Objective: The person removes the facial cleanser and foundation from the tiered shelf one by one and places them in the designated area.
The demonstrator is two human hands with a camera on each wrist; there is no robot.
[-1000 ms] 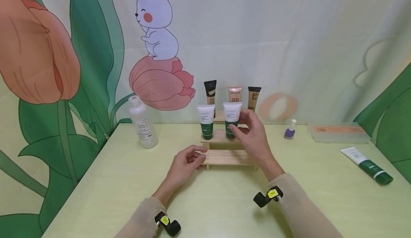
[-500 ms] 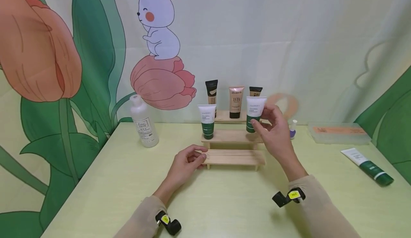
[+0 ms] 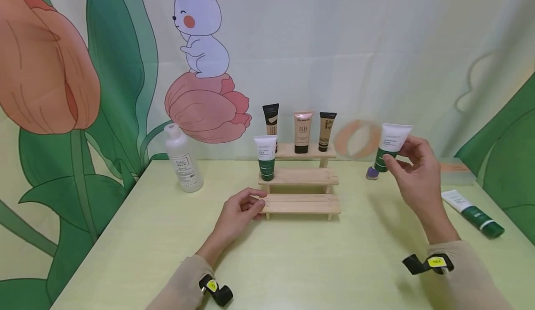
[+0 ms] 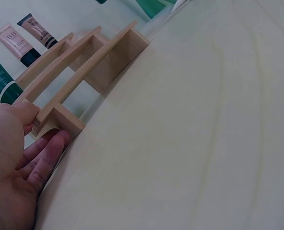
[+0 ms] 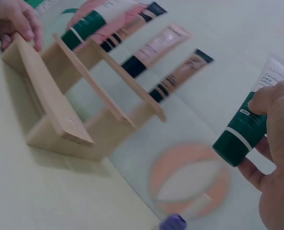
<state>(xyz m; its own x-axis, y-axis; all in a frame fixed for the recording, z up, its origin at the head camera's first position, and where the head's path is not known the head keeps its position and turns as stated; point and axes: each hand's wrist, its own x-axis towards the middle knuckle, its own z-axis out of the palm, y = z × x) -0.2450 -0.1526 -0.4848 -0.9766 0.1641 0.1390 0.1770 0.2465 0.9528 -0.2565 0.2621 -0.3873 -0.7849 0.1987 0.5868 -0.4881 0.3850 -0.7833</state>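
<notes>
My right hand (image 3: 422, 180) pinches a white and green squeeze tube (image 3: 392, 142) in the air, cap down, right of the wooden stepped stand (image 3: 301, 176). In the right wrist view the thumb presses the tube's (image 5: 242, 125) green part. My left hand (image 3: 238, 213) grips the left end of the stand's lowest step; the left wrist view shows fingers curled under its corner. A matching white and green tube (image 3: 266, 157) stands at the left of the middle step. On the top step are a black-topped tube (image 3: 271, 117), a pink BB cream tube (image 3: 302, 131) and a gold tube (image 3: 326, 131).
A white bottle (image 3: 182, 159) stands at the table's back left. Behind the held tube is a purple nail polish bottle (image 3: 372, 173). Farther right are a clear flat box (image 3: 457, 173), partly hidden by the hand, and a larger green and white tube (image 3: 474, 213) lying down.
My right hand has lifted the tube off the middle step and carried it to the right, past the stand. The left hand stays at the stand's lowest step.
</notes>
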